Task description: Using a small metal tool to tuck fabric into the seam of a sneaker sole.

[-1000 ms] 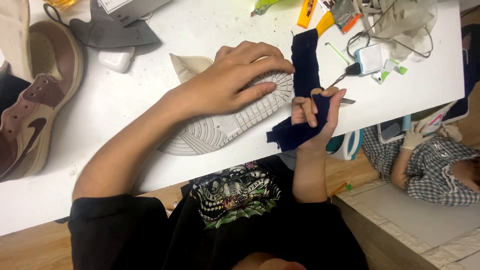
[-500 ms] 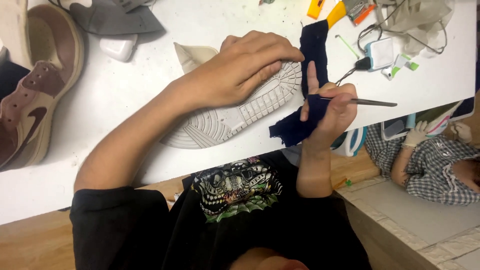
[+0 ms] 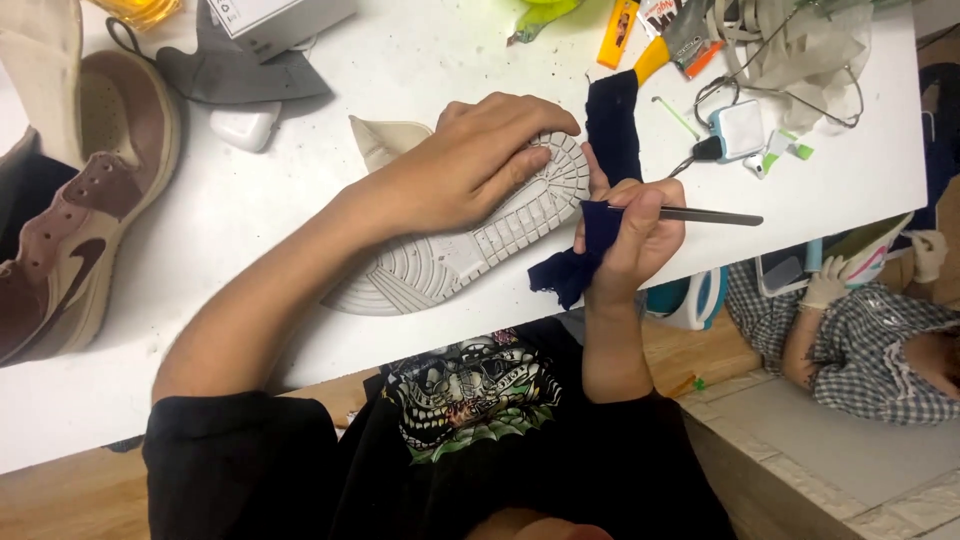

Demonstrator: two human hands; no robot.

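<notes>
Pressing left hand (image 3: pixel 470 165) flat on upturned shoe sole (image 3: pixel 470 245), right hand (image 3: pixel 635 235) clamped on thin tool (image 3: pixel 700 215) and navy cloth (image 3: pixel 605 190).

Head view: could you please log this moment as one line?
left hand pressing sole on table | right hand holding thin tool and dark cloth

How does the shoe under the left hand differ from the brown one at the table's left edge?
The pale shoe lies sole-up, grey tread showing; the brown shoe lies on its side, showing its upper and inside. The left hand presses down on the pale shoe; the brown shoe is untouched. The pale shoe sits beside the right hand, which holds a thin tool and dark blue cloth. Both rest on the white table.
</notes>
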